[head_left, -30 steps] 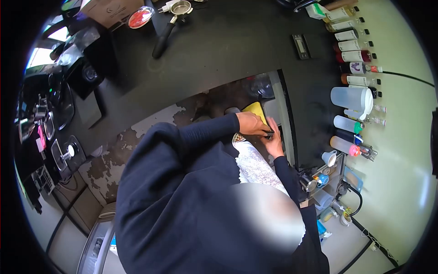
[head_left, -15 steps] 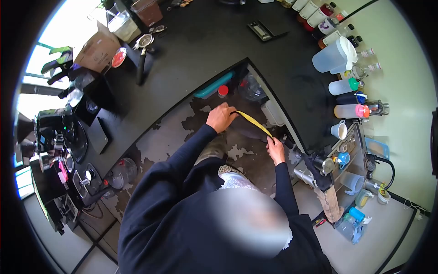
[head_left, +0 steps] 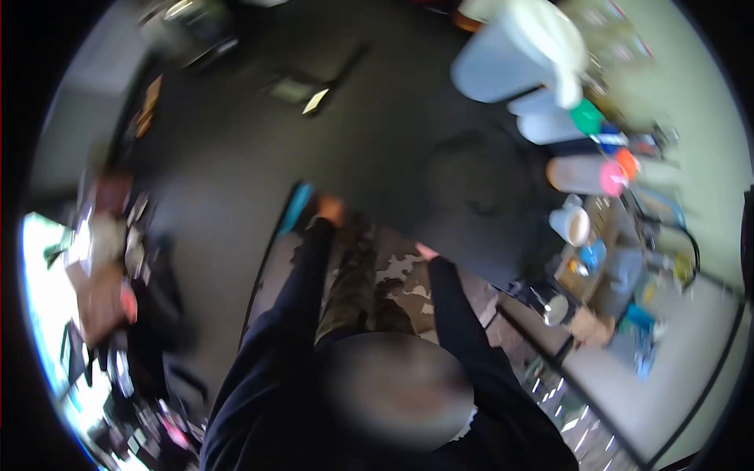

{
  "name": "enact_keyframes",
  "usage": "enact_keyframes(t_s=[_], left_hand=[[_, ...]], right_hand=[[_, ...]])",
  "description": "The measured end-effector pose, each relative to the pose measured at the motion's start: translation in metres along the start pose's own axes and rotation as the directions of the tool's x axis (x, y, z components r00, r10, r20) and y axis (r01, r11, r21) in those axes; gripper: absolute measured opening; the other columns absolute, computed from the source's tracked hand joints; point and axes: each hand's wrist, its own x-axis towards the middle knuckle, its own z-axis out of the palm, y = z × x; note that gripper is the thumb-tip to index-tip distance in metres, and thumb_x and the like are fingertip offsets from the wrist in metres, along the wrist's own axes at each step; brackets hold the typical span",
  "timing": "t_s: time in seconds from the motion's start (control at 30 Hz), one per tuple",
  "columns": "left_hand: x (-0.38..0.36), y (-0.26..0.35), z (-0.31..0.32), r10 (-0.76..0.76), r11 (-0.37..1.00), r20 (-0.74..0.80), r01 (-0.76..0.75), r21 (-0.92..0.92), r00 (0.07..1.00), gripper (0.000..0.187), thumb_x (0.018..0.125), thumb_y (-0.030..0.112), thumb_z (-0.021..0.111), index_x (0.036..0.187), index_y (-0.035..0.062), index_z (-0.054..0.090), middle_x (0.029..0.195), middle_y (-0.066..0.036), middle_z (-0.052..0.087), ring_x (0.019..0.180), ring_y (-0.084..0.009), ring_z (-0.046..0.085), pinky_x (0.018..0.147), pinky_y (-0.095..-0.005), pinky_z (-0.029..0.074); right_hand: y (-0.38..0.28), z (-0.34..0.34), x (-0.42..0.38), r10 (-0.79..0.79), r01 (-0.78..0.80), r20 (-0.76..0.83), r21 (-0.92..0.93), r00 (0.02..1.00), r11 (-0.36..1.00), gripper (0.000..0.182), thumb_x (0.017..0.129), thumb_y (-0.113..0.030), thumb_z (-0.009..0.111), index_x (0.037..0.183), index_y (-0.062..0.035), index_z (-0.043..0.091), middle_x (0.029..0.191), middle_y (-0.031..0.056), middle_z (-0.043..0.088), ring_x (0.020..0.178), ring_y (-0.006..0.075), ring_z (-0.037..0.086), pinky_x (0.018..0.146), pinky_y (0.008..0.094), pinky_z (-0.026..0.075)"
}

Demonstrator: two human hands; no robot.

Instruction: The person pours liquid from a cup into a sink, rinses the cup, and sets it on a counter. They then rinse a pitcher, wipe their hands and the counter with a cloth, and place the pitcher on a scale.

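Note:
The view is badly blurred by motion. Both my arms in dark sleeves reach forward under the edge of the black counter (head_left: pixel 377 141). My left hand (head_left: pixel 330 209) shows only as a blurred patch at the counter's edge, next to a teal object (head_left: pixel 294 208). My right hand (head_left: pixel 426 251) is a thin sliver, mostly hidden beneath the counter. I cannot tell what either hand holds. The yellow cloth from earlier is not visible.
A large translucent jug (head_left: pixel 510 59), squeeze bottles with green (head_left: pixel 585 118) and pink (head_left: pixel 613 179) caps, and a white cup (head_left: pixel 569 224) stand at the counter's right. A small scale (head_left: pixel 302 93) lies on the counter. Worn, patchy floor (head_left: pixel 397 275) shows below.
The camera has swung sharply and closer to the counter, blurring everything. The yellow cloth stretched between my hands is out of sight, and both hands have moved forward under the counter's edge.

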Motion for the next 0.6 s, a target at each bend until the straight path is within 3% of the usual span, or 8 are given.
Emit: enact_keyframes(t_s=[0.17, 0.2, 0.3, 0.37, 0.47, 0.53, 0.6], left_hand=[[0.077, 0.105, -0.039, 0.348, 0.931, -0.003, -0.346, -0.119, 0.937, 0.028, 0.093, 0.014, 0.06, 0.119, 0.0039, 0.066, 0.102, -0.017, 0.073, 0.091, -0.0318, 0.07, 0.08, -0.0423, 0.053], [0.077, 0.11, -0.047, 0.391, 0.912, -0.005, -0.389, -0.134, 0.92, 0.029, 0.093, 0.014, 0.06, 0.119, 0.004, 0.066, 0.103, -0.018, 0.072, 0.092, -0.0322, 0.07, 0.08, -0.0426, 0.053], [0.075, 0.134, -0.057, 0.495, 0.857, 0.027, -0.484, -0.175, 0.868, 0.03, 0.093, 0.016, 0.06, 0.119, 0.0042, 0.067, 0.106, -0.018, 0.072, 0.095, -0.0334, 0.069, 0.083, -0.0435, 0.052], [0.076, 0.144, -0.062, 0.586, 0.798, 0.022, -0.572, -0.19, 0.81, 0.03, 0.093, 0.017, 0.06, 0.119, 0.0043, 0.067, 0.107, -0.019, 0.071, 0.097, -0.0342, 0.068, 0.084, -0.0441, 0.052], [0.073, 0.144, -0.062, 0.662, 0.736, 0.026, -0.643, -0.209, 0.749, 0.031, 0.093, 0.018, 0.06, 0.119, 0.0045, 0.067, 0.11, -0.019, 0.07, 0.099, -0.0355, 0.067, 0.086, -0.0449, 0.052], [0.062, 0.139, -0.065, 0.655, 0.741, 0.043, -0.629, -0.233, 0.755, 0.032, 0.093, 0.019, 0.06, 0.12, 0.0047, 0.068, 0.112, -0.02, 0.07, 0.101, -0.0363, 0.067, 0.088, -0.0455, 0.051], [0.059, 0.122, -0.049, 0.65, 0.743, 0.051, -0.62, -0.252, 0.759, 0.032, 0.093, 0.02, 0.06, 0.12, 0.0048, 0.068, 0.113, -0.02, 0.069, 0.103, -0.0371, 0.066, 0.089, -0.0461, 0.051]], right_hand=[[0.014, 0.054, -0.089, 0.166, -0.167, -0.249, 0.016, 0.954, 0.986, 0.022, 0.102, -0.026, 0.055, 0.113, -0.0087, 0.064, 0.112, 0.0072, 0.068, 0.107, 0.0255, 0.062, 0.097, 0.0434, 0.049], [0.017, 0.075, -0.087, 0.186, -0.184, -0.277, 0.033, 0.943, 0.982, 0.023, 0.102, -0.026, 0.055, 0.114, -0.0085, 0.064, 0.113, 0.0076, 0.068, 0.108, 0.0261, 0.061, 0.098, 0.0436, 0.049], [0.023, 0.044, -0.117, 0.264, -0.24, -0.327, 0.11, 0.907, 0.964, 0.026, 0.101, -0.027, 0.054, 0.116, -0.0079, 0.063, 0.117, 0.0087, 0.067, 0.111, 0.0281, 0.06, 0.1, 0.0442, 0.047], [0.033, 0.085, -0.079, 0.291, -0.246, -0.396, 0.16, 0.871, 0.956, 0.028, 0.1, -0.028, 0.054, 0.118, -0.0075, 0.063, 0.119, 0.0094, 0.066, 0.113, 0.0295, 0.059, 0.102, 0.0445, 0.046], [0.042, 0.086, -0.069, 0.315, -0.231, -0.436, 0.236, 0.843, 0.944, 0.032, 0.099, -0.028, 0.054, 0.121, -0.007, 0.062, 0.123, 0.0105, 0.065, 0.116, 0.0315, 0.058, 0.104, 0.0451, 0.044], [0.037, 0.077, -0.128, 0.325, -0.224, -0.394, 0.279, 0.86, 0.934, 0.034, 0.098, -0.029, 0.054, 0.123, -0.0066, 0.062, 0.125, 0.0113, 0.065, 0.118, 0.0328, 0.057, 0.106, 0.0454, 0.043], [0.055, 0.088, -0.104, 0.32, -0.208, -0.359, 0.319, 0.877, 0.925, 0.037, 0.097, -0.029, 0.054, 0.125, -0.0062, 0.061, 0.128, 0.012, 0.064, 0.12, 0.0342, 0.056, 0.107, 0.0458, 0.042]])
